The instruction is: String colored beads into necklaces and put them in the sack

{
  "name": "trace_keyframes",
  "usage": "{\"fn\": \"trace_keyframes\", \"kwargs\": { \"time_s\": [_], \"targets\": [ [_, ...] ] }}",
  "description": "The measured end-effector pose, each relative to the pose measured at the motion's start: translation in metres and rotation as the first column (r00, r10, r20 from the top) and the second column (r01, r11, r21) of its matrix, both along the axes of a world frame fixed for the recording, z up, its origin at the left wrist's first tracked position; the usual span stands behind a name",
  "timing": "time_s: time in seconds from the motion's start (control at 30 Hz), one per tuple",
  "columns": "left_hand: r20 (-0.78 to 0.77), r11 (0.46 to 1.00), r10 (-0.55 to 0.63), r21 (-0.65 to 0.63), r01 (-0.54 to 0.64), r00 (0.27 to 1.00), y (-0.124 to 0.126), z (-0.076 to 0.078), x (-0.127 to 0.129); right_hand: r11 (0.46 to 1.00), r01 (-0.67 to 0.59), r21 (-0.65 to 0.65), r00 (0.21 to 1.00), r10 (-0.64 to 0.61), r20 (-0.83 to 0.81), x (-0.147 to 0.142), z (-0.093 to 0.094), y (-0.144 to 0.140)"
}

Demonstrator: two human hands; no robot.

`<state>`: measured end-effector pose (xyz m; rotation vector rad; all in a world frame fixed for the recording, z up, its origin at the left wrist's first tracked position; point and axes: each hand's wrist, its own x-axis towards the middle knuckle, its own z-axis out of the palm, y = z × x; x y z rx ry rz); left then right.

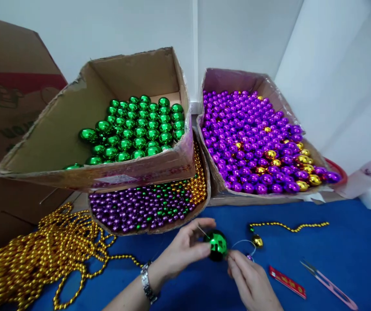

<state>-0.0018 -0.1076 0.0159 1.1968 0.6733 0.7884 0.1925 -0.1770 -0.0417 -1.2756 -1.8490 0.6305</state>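
The left hand [185, 248] pinches a large green ball [217, 245] between thumb and fingertips, holding it just above the blue table [350, 242], while the right hand [248, 278] closes its fingertips at the ball's right side, apparently on a thin thread [245, 242] that loops away from it; whether the thread is truly gripped cannot be told. By the look of it, the step in hand is threading the ball onto the line, and the next move calls for a steady left pinch and a fine pull from the right. Just beyond the loop lie a gold ball [257, 241] and a short gold bead strand [289, 226]. Right of the hands rest a red strip [287, 282] and pink snips [330, 285]. Left lies a heap of gold bead chain [36, 255]. Behind stand boxes of green balls [140, 127], mixed small beads [149, 205] and purple balls [253, 142].
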Motion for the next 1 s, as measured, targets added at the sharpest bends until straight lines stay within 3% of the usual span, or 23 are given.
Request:
{"fn": "trace_keyframes", "kwargs": {
  "time_s": [0.07, 0.13, 0.17, 0.23, 0.3, 0.47, 0.63, 0.8, 0.87, 0.93, 1.0],
  "targets": [
    [-0.056, 0.989, 0.110, 0.101, -0.104, 0.992, 0.016, 0.003, -0.004, 1.000, 0.011, -0.023, 1.000, -0.011, 0.004, 0.005, -0.001, -0.001],
    [-0.248, 0.940, 0.258, 0.289, -0.183, 0.934, 0.039, 0.005, -0.007, 0.999, 0.026, -0.039, 1.000, -0.026, -0.007, 0.009, -0.002, -0.001],
    [-0.379, 0.893, 0.331, 0.423, -0.156, 0.864, 0.052, 0.005, -0.008, 0.999, 0.034, -0.038, 0.999, -0.034, -0.015, 0.011, -0.002, -0.001],
    [-0.584, 0.766, 0.452, 0.641, 0.042, 0.675, 0.079, 0.002, -0.005, 0.998, 0.050, -0.029, 0.998, -0.050, -0.027, 0.012, -0.002, 0.000],
    [-0.662, 0.704, 0.478, 0.681, 0.199, 0.577, 0.103, -0.004, 0.001, 0.998, 0.061, -0.023, 0.998, -0.061, -0.030, 0.012, 0.000, 0.001],
    [-0.737, 0.713, 0.416, 0.628, 0.313, 0.533, 0.140, -0.017, 0.021, 0.995, 0.098, -0.004, 0.994, -0.098, -0.037, 0.012, 0.003, 0.001],
    [-0.693, 0.747, 0.410, 0.628, 0.218, 0.594, 0.140, -0.011, 0.024, 0.994, 0.110, -0.027, 0.993, -0.111, -0.046, 0.018, -0.001, 0.000],
    [-0.566, 0.830, 0.380, 0.558, 0.001, 0.732, 0.104, 0.003, 0.014, 0.989, 0.140, -0.038, 0.990, -0.141, -0.019, 0.021, -0.001, 0.002],
    [-0.460, 0.906, 0.300, 0.411, -0.099, 0.836, 0.086, 0.006, 0.010, 0.991, 0.135, -0.022, 0.991, -0.135, -0.006, 0.019, 0.001, 0.003],
    [-0.249, 0.973, 0.218, 0.133, -0.190, 0.944, 0.071, 0.009, 0.008, 0.992, 0.126, -0.001, 0.992, -0.126, 0.002, 0.016, 0.002, 0.004],
    [-0.036, 0.969, 0.206, -0.132, -0.209, 0.978, 0.062, 0.011, 0.007, 0.992, 0.123, 0.009, 0.992, -0.123, 0.017, 0.014, 0.002, 0.005]
  ]
}}
